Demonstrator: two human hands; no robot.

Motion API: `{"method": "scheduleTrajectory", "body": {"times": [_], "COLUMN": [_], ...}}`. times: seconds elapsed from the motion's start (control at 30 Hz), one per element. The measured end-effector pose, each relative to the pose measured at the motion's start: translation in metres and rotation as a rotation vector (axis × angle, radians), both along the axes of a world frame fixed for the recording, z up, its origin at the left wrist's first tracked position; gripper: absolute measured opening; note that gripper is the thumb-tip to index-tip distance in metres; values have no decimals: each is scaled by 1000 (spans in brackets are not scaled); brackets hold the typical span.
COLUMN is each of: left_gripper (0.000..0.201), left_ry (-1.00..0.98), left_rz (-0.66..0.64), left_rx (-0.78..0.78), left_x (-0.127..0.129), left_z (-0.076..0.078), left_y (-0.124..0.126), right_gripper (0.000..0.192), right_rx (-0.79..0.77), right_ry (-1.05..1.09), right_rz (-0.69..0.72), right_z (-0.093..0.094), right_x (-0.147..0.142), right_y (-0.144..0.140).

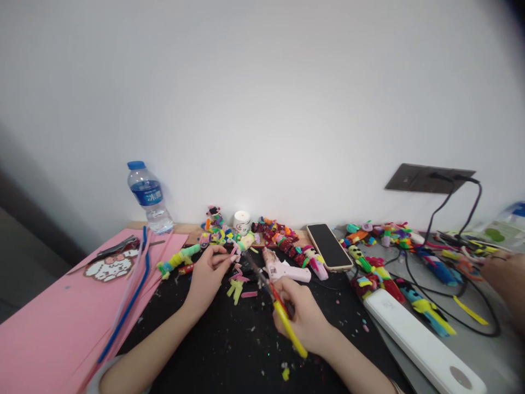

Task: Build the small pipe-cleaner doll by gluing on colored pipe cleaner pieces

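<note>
We hold a small pink chenille piece (235,253) pinched at the fingertips of our left hand (207,276), just above the middle of the black work mat (229,339). Our right hand (305,323) sits at about four o'clock from the left one, fingers closed around the yellow-and-red handles of a pair of scissors (275,300). The blades point up toward eleven o'clock and their tips reach the pink piece; we cannot tell whether they touch it.

Below the pinched piece, at six o'clock, lie yellow-green and pink offcuts (237,287) on the mat. At three o'clock from the piece rests a pale pink glue gun (283,269), lying on its side. At nine o'clock a green and yellow wrapped figure (178,259) lies near the mat's edge.

Further out, at twelve o'clock, a row of bright pipe-cleaner figures (274,232) runs along the wall, with a small white jar (241,222) among them. A dark phone (329,247) lies face up at two o'clock. Beyond it more colourful figures (381,241) and black cables (451,306) spread over the grey surface, and a long white device (422,345) lies at four o'clock.

At ten o'clock stands a water bottle (150,197) with a blue cap. Pink foam sheets (53,323) cover the left side at eight o'clock, with blue and pink pipe cleaners (131,298) across them, and a white cartoon cut-out (110,268). At the far right edge another person's hand (506,279) rests on the table.
</note>
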State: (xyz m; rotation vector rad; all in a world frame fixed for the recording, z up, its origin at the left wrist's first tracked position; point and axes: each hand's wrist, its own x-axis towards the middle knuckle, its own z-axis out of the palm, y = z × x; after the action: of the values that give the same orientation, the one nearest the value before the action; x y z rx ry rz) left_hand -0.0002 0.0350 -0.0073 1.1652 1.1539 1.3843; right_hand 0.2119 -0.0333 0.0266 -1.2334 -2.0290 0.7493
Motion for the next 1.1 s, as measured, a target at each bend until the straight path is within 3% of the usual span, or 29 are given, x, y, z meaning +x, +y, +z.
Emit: {"method": "scheduleTrajectory", "body": {"times": [0.13, 0.23, 0.43, 0.5, 0.63, 0.77, 0.87, 1.1], "left_gripper": [34, 30, 30, 31, 34, 33, 31, 30], "left_ry": [87, 114, -21, -58, -195, -258, -280, -400], "left_rz": [-12, -14, -107, -137, -211, -233, -221, -197], "left_rx": [-1, -37, -110, -123, -210, -273, -280, -290], "left_x": [2, 3, 7, 8, 10, 11, 10, 7], "left_z": [5, 7, 7, 7, 8, 8, 7, 7], "left_y": [-3, -5, -10, -11, -13, -15, -14, -12], "right_gripper": [9, 14, 31, 26, 17, 24, 32, 25], "right_rx": [-143, -201, -127, -62, 112, 211, 241, 280], "right_ry": [312, 505, 578, 472, 33, -258, -365, -481], "right_rz": [10, 14, -99, -147, -244, -321, -334, -344], "right_z": [-11, -17, -9, -5, -6, -7, -5, -5], "right_x": [1, 2, 7, 10, 14, 14, 15, 18], "right_y": [5, 8, 15, 16, 17, 18, 17, 21]}}
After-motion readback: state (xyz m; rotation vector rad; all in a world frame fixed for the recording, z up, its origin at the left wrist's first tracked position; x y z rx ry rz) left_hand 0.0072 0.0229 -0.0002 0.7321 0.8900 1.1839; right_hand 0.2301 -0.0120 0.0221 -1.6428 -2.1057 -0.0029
